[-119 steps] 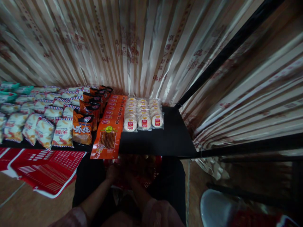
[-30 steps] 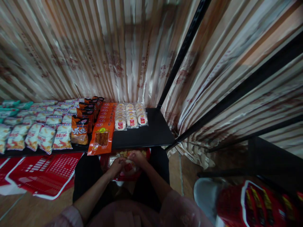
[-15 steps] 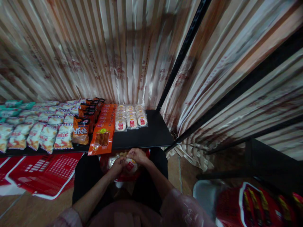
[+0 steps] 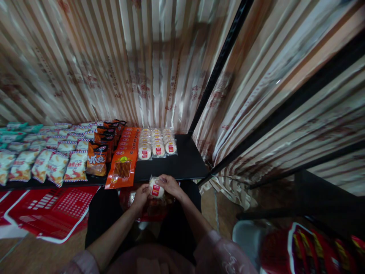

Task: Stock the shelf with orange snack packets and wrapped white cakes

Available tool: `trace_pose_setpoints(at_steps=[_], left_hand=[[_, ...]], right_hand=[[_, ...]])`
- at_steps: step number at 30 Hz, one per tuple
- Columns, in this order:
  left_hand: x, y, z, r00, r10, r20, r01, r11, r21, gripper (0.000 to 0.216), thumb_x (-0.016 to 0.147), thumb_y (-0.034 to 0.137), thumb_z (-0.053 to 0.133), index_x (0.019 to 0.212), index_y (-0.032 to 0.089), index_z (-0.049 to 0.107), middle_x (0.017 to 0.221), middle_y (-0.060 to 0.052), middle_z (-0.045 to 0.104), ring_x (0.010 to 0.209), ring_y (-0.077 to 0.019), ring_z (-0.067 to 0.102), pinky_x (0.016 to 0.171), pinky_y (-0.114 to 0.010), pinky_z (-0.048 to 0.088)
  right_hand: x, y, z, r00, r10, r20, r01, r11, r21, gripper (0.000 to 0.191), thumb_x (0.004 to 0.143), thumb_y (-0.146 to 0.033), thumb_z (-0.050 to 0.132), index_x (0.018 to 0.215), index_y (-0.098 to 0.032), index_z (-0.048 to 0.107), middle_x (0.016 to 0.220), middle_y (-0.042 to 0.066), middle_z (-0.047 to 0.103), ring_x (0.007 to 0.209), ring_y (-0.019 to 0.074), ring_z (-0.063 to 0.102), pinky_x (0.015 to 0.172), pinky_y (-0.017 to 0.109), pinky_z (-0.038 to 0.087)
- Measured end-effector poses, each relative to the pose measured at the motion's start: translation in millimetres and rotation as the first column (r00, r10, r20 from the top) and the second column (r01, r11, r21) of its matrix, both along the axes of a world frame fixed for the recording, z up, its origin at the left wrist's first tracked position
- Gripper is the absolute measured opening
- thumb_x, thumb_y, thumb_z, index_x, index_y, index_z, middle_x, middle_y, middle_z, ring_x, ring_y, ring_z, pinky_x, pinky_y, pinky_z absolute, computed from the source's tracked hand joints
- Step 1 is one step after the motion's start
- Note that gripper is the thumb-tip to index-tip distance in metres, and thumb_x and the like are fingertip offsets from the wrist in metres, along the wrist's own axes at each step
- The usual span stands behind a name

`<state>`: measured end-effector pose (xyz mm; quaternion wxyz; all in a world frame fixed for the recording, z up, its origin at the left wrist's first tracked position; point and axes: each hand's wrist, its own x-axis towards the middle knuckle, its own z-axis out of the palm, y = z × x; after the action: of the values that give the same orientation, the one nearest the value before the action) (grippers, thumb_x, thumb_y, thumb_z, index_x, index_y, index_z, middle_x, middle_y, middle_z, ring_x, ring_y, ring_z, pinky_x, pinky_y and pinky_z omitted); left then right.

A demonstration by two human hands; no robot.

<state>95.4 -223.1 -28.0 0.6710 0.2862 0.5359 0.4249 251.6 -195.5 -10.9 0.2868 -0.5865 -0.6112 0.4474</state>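
Note:
Both my hands hold one round white cake pack (image 4: 155,189) with a red label, just in front of the black shelf (image 4: 182,163). My left hand (image 4: 141,195) grips its left side and my right hand (image 4: 170,185) pinches its right side. On the shelf behind it stand three rows of the same white cake packs (image 4: 156,141), beside a row of orange snack packs (image 4: 123,161). A red basket (image 4: 152,211) with more packs sits on my lap under my hands, dim and partly hidden.
Left along the shelf lie dark orange bags (image 4: 97,159) and several white striped snack bags (image 4: 57,160). A red flat basket (image 4: 48,207) lies on the floor at left. Striped curtains and black shelf posts (image 4: 222,61) close the back and right. Another red basket (image 4: 313,247) shows at lower right.
My hands have risen from inside the lap basket to the shelf's front edge, lifting one white cake pack with them. The view has shifted slightly.

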Motion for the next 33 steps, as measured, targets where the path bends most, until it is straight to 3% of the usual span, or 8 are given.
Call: trace_pose_setpoints(at_steps=[7,16,24,33], left_hand=[[8,7,13.8,0.994,0.104,-0.024,-0.103,0.994,0.026,0.019,0.065,0.026,0.066,0.077,0.013,0.059,0.066,-0.002,0.066,0.054,-0.0099,0.059,0.050,-0.019,0.046],[23,17,34.6,0.984,0.178,-0.003,-0.178,0.984,0.031,0.009,0.071,0.019,0.061,0.076,0.013,0.058,0.065,-0.001,0.064,0.052,-0.0075,0.058,0.050,-0.018,0.047],[37,27,39.0,0.990,0.126,-0.062,-0.118,0.987,0.109,0.023,0.064,0.030,0.065,0.078,0.013,0.058,0.065,-0.001,0.062,0.055,-0.0097,0.057,0.046,-0.018,0.045],[59,44,36.1,0.961,0.048,-0.272,0.001,0.984,0.176,0.024,0.068,0.030,0.055,0.084,0.014,0.062,0.064,0.001,0.060,0.053,-0.0086,0.051,0.043,-0.016,0.036]], right_hand=[[6,1,2.3,0.961,-0.108,-0.253,0.097,0.994,-0.057,0.031,0.067,-0.039,0.063,0.088,-0.017,0.058,0.075,0.000,0.064,0.067,0.0121,0.058,0.062,0.023,0.045],[16,-2,13.1,0.931,-0.146,-0.333,0.133,0.989,-0.062,0.028,0.062,-0.042,0.065,0.073,-0.018,0.056,0.067,-0.002,0.061,0.061,0.0109,0.055,0.062,0.023,0.042],[31,4,15.7,0.917,-0.181,-0.354,0.175,0.983,-0.050,0.029,0.061,-0.042,0.064,0.071,-0.016,0.058,0.062,-0.003,0.057,0.055,0.0084,0.049,0.056,0.021,0.038],[54,20,15.1,0.911,-0.237,-0.339,0.233,0.971,-0.051,0.035,0.060,-0.045,0.063,0.080,-0.017,0.064,0.070,0.001,0.063,0.063,0.0135,0.056,0.062,0.025,0.043]])
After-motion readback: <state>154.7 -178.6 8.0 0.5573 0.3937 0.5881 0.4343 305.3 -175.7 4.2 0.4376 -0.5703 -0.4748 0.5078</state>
